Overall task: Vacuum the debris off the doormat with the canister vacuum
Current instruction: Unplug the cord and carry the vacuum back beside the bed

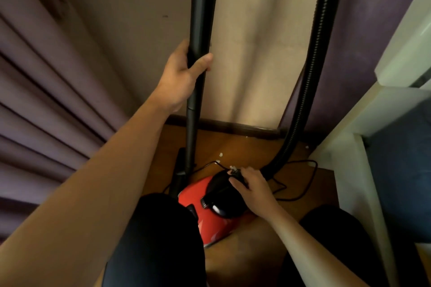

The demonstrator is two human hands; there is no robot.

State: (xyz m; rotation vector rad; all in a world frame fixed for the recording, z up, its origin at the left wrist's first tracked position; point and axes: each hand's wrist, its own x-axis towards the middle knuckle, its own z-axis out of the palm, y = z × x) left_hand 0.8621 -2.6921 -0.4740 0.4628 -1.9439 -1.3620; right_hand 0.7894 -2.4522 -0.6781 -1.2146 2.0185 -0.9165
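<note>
The left forearm filled the lower left of the frame, running up to the left hand (184, 77), which was wrapped round the black wand (204, 7) near mid-frame, thumb across the front. The grip probably kept the wand upright and out of the way while the machine was being readied. Two dark knees (158, 228) sat at the bottom edge, so the person looked to be crouching over the work.

Between the knees lay the red and black vacuum (210, 219) on the wooden floor (247, 149), at lower centre. The right hand (254, 190) rested on its black top, fingers curled round what looked like the plug (234, 172), prongs pointing up-frame. My guess is the cord (307, 184) was being drawn out to reach a socket, as it trailed in loose loops to the right of the vacuum.

The ribbed hose (312, 65) rose from the vacuum's front and climbed out of the top right. The floor head (179, 170) stood at the wand's foot, just left of the vacuum.

By count: two hands, both grasping; one wand, one hose, one vacuum, one cord. About four small white bits (220, 154) showed on the floor above the vacuum. No doormat was in view, so no cleaning seemed to have begun
</note>
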